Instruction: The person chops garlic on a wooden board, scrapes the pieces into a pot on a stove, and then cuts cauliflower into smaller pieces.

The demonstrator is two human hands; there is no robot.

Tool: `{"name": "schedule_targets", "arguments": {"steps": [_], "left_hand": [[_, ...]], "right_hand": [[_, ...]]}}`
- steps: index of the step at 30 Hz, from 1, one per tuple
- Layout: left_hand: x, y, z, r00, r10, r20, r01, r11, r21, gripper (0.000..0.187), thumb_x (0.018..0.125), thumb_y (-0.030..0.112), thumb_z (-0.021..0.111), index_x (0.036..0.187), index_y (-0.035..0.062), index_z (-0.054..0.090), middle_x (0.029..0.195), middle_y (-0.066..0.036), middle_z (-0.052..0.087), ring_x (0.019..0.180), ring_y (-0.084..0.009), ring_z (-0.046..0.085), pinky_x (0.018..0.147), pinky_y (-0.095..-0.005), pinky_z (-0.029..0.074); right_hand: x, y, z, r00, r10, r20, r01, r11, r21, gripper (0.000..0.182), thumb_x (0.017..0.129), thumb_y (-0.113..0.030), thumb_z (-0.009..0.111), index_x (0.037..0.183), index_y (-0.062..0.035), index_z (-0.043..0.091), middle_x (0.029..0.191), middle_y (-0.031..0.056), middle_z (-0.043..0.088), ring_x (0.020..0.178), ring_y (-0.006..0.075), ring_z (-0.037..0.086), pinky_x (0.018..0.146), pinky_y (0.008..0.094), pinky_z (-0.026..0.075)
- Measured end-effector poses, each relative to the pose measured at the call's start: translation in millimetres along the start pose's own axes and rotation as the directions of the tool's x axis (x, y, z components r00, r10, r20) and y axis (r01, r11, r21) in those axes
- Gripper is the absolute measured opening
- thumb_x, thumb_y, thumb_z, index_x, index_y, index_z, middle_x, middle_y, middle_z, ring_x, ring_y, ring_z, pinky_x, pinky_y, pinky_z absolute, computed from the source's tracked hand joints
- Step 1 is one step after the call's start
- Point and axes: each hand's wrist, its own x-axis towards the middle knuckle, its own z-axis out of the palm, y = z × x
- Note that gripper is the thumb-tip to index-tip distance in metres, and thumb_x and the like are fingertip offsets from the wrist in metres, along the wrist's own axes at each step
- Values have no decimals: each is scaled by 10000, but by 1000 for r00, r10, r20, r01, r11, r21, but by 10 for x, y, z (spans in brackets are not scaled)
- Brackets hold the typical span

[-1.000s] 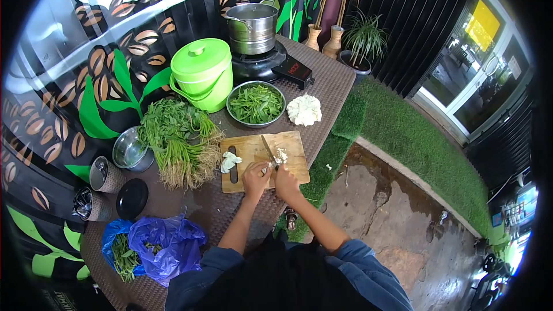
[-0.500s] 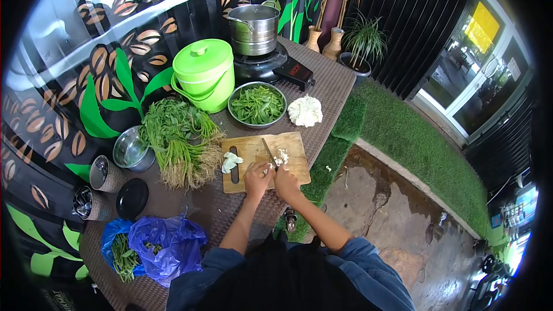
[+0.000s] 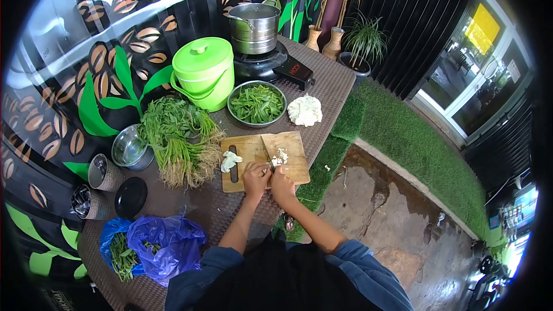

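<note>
A wooden cutting board (image 3: 291, 167) lies near the table's front edge. My right hand (image 3: 282, 184) grips the handle of a knife (image 3: 266, 150) whose blade points away across the board. Close beside it, my left hand (image 3: 255, 176) pinches a small white cauliflower piece against the board next to the blade. Chopped cauliflower bits (image 3: 280, 156) lie just right of the blade. Two larger florets (image 3: 230, 160) rest at the board's left end by its handle slot.
Behind the board are a cauliflower head (image 3: 305, 109), a steel bowl of greens (image 3: 257, 103), a green lidded bucket (image 3: 203, 73) and a pot (image 3: 253, 26) on a stove. Bundled greens (image 3: 178, 138), a steel bowl (image 3: 129, 150) and blue bags (image 3: 155, 242) lie left.
My two hands have drawn closer together at the board's front edge, and the knife blade has shifted slightly left. Everything else stays put.
</note>
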Motion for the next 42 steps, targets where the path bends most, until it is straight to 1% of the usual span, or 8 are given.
{"name": "schedule_targets", "arguments": {"steps": [4,7,9,16,25,33,37,42], "left_hand": [[-2,5,-35,999,-30,16,30,1000,-4,90,690,35,719,778,16,717,818,-104,686,817,-270,625,736,-357,506],[21,23,-37,999,-47,10,47,999,-6,89,691,37,721,778,16,716,811,-104,686,814,-272,627,734,-358,507],[7,30,-29,998,-54,13,54,998,-11,89,691,40,722,777,17,716,809,-104,686,813,-273,628,733,-359,508],[5,7,-25,997,-68,29,68,998,-9,92,691,49,727,777,20,719,811,-108,686,809,-275,626,736,-357,505],[-5,2,-35,997,-77,21,77,997,-4,90,684,51,731,764,12,716,809,-107,689,812,-271,628,735,-356,505],[1,-33,-13,999,-46,-1,46,999,1,85,688,48,724,766,16,715,804,-106,688,792,-271,631,729,-360,505],[-3,-58,-75,992,-86,90,88,996,-19,129,714,62,734,833,13,721,863,-119,696,833,-267,655,747,-335,512],[139,67,-215,950,-116,289,150,984,-97,195,744,106,744,912,12,715,908,-124,693,851,-273,661,765,-328,507]], "right_hand": [[116,81,-14,1000,6,-13,-5,998,67,312,910,-193,504,1079,60,436,799,251,653,757,404,668,662,480,549],[73,99,16,989,-142,28,144,986,-89,337,919,-203,495,1107,69,430,778,243,654,741,403,668,656,471,552],[-6,18,66,998,31,-51,-30,999,22,366,925,-219,489,1139,69,420,802,256,651,786,402,666,679,468,552],[98,46,-70,998,-56,-33,57,998,36,250,916,-166,457,1073,26,426,804,249,662,753,390,679,646,455,560],[72,46,25,999,9,32,-12,996,92,401,918,-208,485,1183,74,379,839,274,650,814,418,659,699,491,537],[19,68,211,981,-80,-175,66,994,-86,253,892,-124,475,1083,33,425,725,226,657,666,371,674,563,441,545],[-20,157,108,970,-129,-206,119,991,-62,233,896,-126,465,1066,26,417,720,239,654,681,369,678,572,445,546],[-1,343,-21,996,-80,-48,78,996,-43,227,905,-165,472,1046,4,419,734,243,654,709,399,667,637,473,538]]}}
